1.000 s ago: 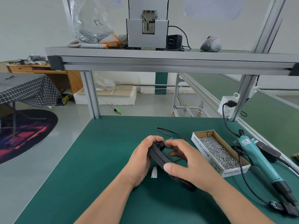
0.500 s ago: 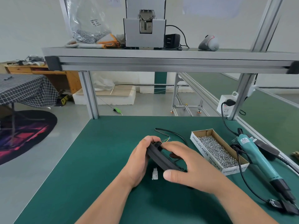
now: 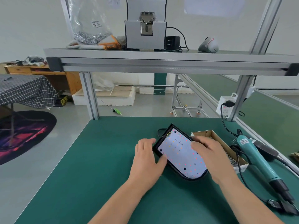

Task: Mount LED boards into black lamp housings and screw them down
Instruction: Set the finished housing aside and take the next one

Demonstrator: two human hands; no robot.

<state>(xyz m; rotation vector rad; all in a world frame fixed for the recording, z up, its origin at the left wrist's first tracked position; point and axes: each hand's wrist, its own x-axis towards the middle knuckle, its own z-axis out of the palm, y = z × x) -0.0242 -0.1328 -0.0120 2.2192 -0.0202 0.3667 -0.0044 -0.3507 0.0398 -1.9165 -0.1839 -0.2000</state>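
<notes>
Change: a second ago I held the housing (image 3: 163, 136) on edge between both hands. It now lies flat and open side up, with the board (image 3: 178, 152) showing.
Position: the housing sits right of centre in the lower half of the frame, on the mat (image 3: 105, 159). Its square end points to the upper left and its rounded end to the lower right.
Board: it is seated inside the rim. I see no screw heads in it, though it is too blurred to be sure.
Left hand (image 3: 145, 159): palm down against the left rim, fingers loosely spread, thumb laid on the near rim. It is steadying the housing, not pinching it.
Right hand (image 3: 210, 156): palm down over the right rim, fingertips pressing flat on the board. I cannot tell whether the thumb hooks under.
Handling, housing: it is likely a stiff, light shell that would slide on the mat. I would hold it by the long rims and keep a palm down while driving.
Handling, board: it is thin and rigid, and the LEDs and the soldered leads at the upper-left corner are fragile. I would press only on bare white areas near the holes.
Wire (image 3: 159, 131): a black lead loops out past the upper-left end. It should stay out from under the rim.
Box (image 3: 208, 134): an open carton just right of the housing, partly behind my right hand. It holds loose screws (image 3: 231, 159).
Bag (image 3: 90, 29): a clear bag on the shelf at upper left, with more small metal parts at its bottom.
Screwdriver (image 3: 254, 157): it lies at the right edge, untouched.
</notes>
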